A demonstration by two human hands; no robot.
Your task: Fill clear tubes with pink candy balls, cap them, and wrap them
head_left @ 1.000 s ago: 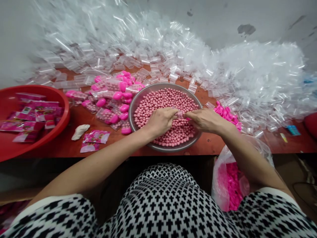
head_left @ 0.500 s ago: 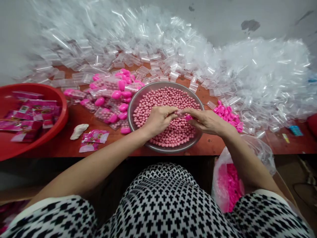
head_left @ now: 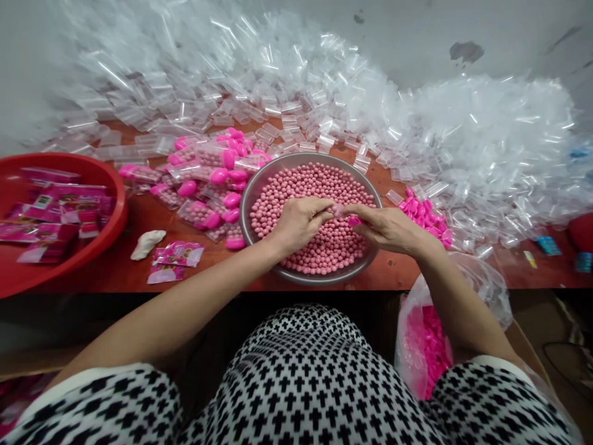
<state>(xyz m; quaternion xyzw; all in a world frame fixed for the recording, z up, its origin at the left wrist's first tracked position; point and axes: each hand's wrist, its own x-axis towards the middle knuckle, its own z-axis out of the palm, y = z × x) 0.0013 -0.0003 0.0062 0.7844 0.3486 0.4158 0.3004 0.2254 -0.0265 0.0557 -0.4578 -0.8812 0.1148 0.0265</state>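
Over the metal bowl (head_left: pixel 309 281) of pink candy balls (head_left: pixel 315 250), my hands meet almost fingertip to fingertip. My left hand (head_left: pixel 299 225) is closed, pinching a small clear plastic tube (head_left: pixel 338 211) that is mostly hidden by the fingers. My right hand (head_left: pixel 391 228) is closed around a bright pink cap (head_left: pixel 354 220), its index finger reaching to the end of the tube. Whether the tube has balls in it I cannot tell. Left of the bowl lie filled tubes (head_left: pixel 204 173) with pink caps.
Empty clear tubes (head_left: pixel 296 68) are heaped along the wall. Loose pink caps (head_left: pixel 424 216) lie right of the bowl; a plastic bag (head_left: pixel 412 346) of more hangs below the table edge. At left are a red basin (head_left: pixel 118 210) of pink packets, a white lump (head_left: pixel 147 243) and some sachets (head_left: pixel 176 261).
Both hands keep the same grip and place over the bowl. Only the camera view has shifted slightly.
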